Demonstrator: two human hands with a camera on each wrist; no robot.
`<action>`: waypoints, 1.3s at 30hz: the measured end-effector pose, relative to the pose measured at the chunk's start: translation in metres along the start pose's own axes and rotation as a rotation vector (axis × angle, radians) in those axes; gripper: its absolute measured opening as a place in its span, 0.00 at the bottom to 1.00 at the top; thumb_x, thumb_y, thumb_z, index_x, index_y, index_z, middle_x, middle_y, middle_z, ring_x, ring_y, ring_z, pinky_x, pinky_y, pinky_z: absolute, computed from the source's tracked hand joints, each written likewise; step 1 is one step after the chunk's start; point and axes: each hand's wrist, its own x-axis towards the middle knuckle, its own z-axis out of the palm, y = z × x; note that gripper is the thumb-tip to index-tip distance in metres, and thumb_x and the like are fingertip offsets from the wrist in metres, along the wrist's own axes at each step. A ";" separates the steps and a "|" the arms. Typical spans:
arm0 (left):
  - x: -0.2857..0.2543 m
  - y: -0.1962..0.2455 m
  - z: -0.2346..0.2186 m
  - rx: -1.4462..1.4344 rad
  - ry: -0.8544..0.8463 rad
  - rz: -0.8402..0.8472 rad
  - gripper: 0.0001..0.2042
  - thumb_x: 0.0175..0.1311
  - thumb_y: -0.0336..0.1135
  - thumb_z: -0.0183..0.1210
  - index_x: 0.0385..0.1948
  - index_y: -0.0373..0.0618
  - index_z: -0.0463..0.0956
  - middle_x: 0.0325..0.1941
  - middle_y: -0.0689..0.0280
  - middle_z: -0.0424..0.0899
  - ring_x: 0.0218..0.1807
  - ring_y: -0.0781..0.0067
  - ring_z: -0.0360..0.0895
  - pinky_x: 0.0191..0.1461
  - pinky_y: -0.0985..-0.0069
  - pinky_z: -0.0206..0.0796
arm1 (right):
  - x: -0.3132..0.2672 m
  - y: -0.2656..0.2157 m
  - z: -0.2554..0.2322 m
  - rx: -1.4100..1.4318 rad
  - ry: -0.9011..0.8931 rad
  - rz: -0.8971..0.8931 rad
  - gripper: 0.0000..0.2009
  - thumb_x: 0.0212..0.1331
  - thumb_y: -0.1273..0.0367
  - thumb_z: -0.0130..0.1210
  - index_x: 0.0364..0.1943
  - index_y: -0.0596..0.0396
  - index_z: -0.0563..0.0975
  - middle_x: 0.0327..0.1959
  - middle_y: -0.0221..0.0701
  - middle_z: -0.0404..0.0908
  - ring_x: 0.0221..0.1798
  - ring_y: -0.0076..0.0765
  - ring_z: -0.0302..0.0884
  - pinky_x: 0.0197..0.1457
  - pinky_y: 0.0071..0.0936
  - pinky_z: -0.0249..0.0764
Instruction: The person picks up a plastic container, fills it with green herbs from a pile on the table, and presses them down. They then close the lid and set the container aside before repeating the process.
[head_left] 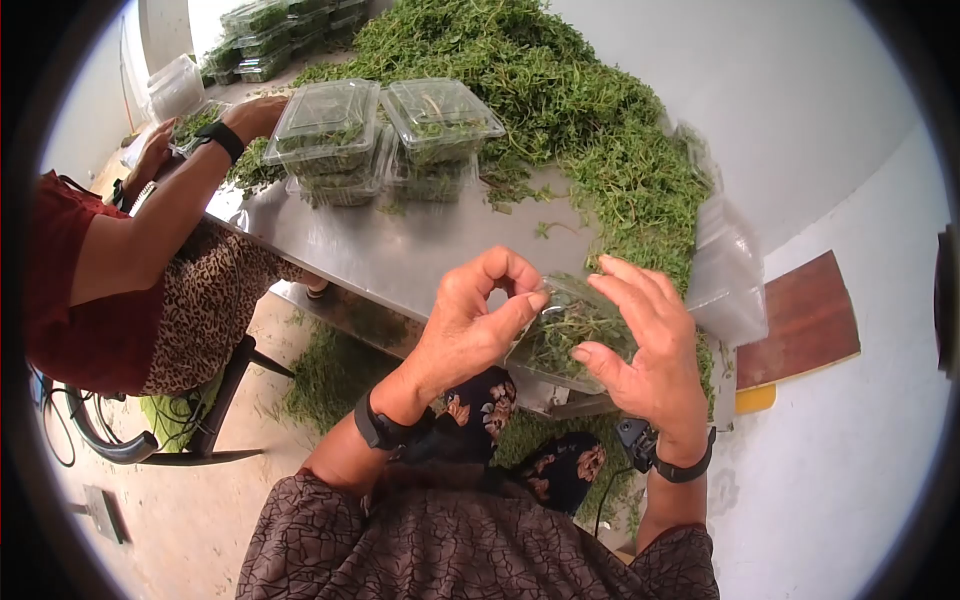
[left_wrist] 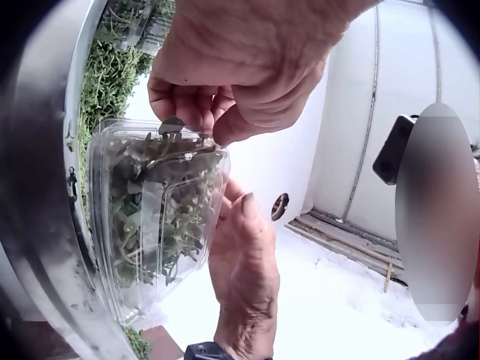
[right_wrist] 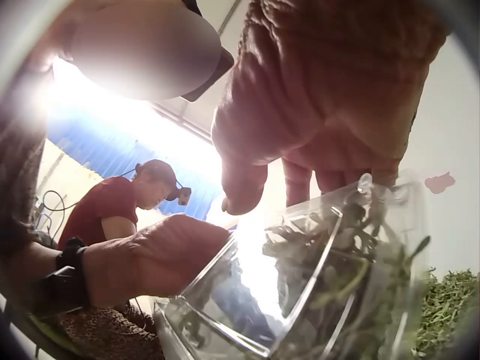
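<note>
A clear plastic clamshell box [head_left: 575, 335] full of leafy green sprigs is held over the table's near edge, tilted in the left wrist view. My left hand [head_left: 475, 315] pinches its rim at the near left corner, thumb and forefinger forming a ring. A leaf [left_wrist: 172, 125] pokes out at the rim beside those fingers. My right hand [head_left: 645, 340] lies along the opposite side, its fingers spread and its thumb apart from them. In the right wrist view that hand's fingers are partly hidden behind the box [right_wrist: 300, 277].
Filled boxes [head_left: 325, 140] stand stacked on the metal table [head_left: 350, 250]. A large heap of greens [head_left: 520, 70] covers its far side. Empty nested boxes [head_left: 725, 270] stand at the right, by the wall. Another person [head_left: 110, 270] sits at the left, hands among greens.
</note>
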 end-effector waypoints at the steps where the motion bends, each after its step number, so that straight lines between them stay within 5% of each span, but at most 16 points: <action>1: 0.001 -0.001 -0.001 -0.038 0.013 -0.048 0.04 0.60 0.26 0.58 0.31 0.39 0.71 0.32 0.72 0.75 0.36 0.85 0.69 0.40 0.84 0.63 | -0.005 0.004 0.003 -0.024 -0.018 0.043 0.27 0.38 0.66 0.68 0.46 0.62 0.74 0.47 0.43 0.77 0.48 0.54 0.74 0.51 0.43 0.72; 11: 0.001 -0.023 -0.001 -0.013 0.046 -0.176 0.12 0.65 0.32 0.56 0.46 0.35 0.72 0.40 0.70 0.77 0.41 0.83 0.71 0.46 0.83 0.65 | -0.014 0.013 0.008 -0.009 -0.020 0.357 0.27 0.41 0.62 0.68 0.45 0.64 0.75 0.44 0.45 0.79 0.48 0.51 0.76 0.51 0.41 0.71; 17: -0.017 -0.036 0.005 0.096 0.020 -0.076 0.27 0.59 0.39 0.62 0.55 0.30 0.66 0.42 0.55 0.79 0.46 0.69 0.77 0.49 0.72 0.70 | -0.012 0.017 0.015 -0.049 0.109 0.510 0.23 0.45 0.61 0.67 0.41 0.64 0.77 0.35 0.45 0.82 0.42 0.51 0.78 0.46 0.39 0.73; 20: -0.019 -0.018 0.008 0.080 -0.008 -0.181 0.31 0.60 0.39 0.61 0.61 0.31 0.58 0.51 0.50 0.74 0.53 0.62 0.74 0.56 0.68 0.67 | -0.012 0.022 0.018 0.036 0.037 0.669 0.21 0.47 0.60 0.65 0.39 0.66 0.78 0.29 0.45 0.81 0.32 0.49 0.80 0.40 0.39 0.74; 22: -0.017 -0.021 0.009 0.028 -0.017 -0.252 0.32 0.62 0.39 0.60 0.63 0.32 0.55 0.57 0.48 0.70 0.59 0.60 0.70 0.59 0.67 0.65 | -0.023 0.042 0.040 0.284 0.208 0.671 0.18 0.53 0.62 0.62 0.38 0.67 0.77 0.24 0.43 0.81 0.26 0.39 0.79 0.33 0.35 0.74; 25: -0.012 -0.042 0.009 -0.025 0.089 -0.113 0.34 0.62 0.40 0.60 0.65 0.34 0.52 0.60 0.45 0.66 0.64 0.57 0.65 0.62 0.65 0.61 | -0.032 0.049 0.052 0.495 0.243 0.718 0.16 0.58 0.65 0.58 0.39 0.69 0.77 0.23 0.39 0.81 0.26 0.28 0.77 0.31 0.28 0.73; 29: -0.006 -0.043 0.008 -0.014 0.154 -0.103 0.29 0.64 0.35 0.57 0.63 0.33 0.54 0.64 0.48 0.62 0.68 0.56 0.60 0.67 0.63 0.57 | -0.037 0.044 0.053 0.622 0.202 0.787 0.15 0.61 0.67 0.55 0.44 0.69 0.75 0.30 0.37 0.81 0.31 0.24 0.76 0.32 0.25 0.74; 31: -0.006 -0.039 0.010 -0.072 0.202 -0.140 0.28 0.67 0.36 0.53 0.64 0.33 0.54 0.66 0.49 0.60 0.69 0.57 0.58 0.69 0.64 0.54 | -0.039 0.038 0.053 0.859 0.294 0.855 0.18 0.63 0.64 0.54 0.49 0.67 0.74 0.42 0.36 0.79 0.41 0.25 0.75 0.41 0.24 0.77; 34: -0.014 -0.038 0.009 0.143 0.177 -0.010 0.25 0.71 0.41 0.45 0.65 0.36 0.57 0.65 0.55 0.65 0.68 0.62 0.59 0.69 0.70 0.51 | -0.052 0.036 0.057 0.887 0.323 0.827 0.20 0.64 0.62 0.53 0.52 0.66 0.73 0.44 0.36 0.79 0.43 0.26 0.75 0.41 0.24 0.77; 39: -0.018 -0.041 0.008 0.196 0.138 0.089 0.29 0.70 0.47 0.45 0.66 0.37 0.55 0.69 0.54 0.58 0.71 0.58 0.55 0.71 0.66 0.47 | -0.069 0.027 0.062 0.972 0.348 0.804 0.19 0.65 0.64 0.53 0.53 0.66 0.72 0.43 0.38 0.79 0.43 0.26 0.76 0.44 0.25 0.77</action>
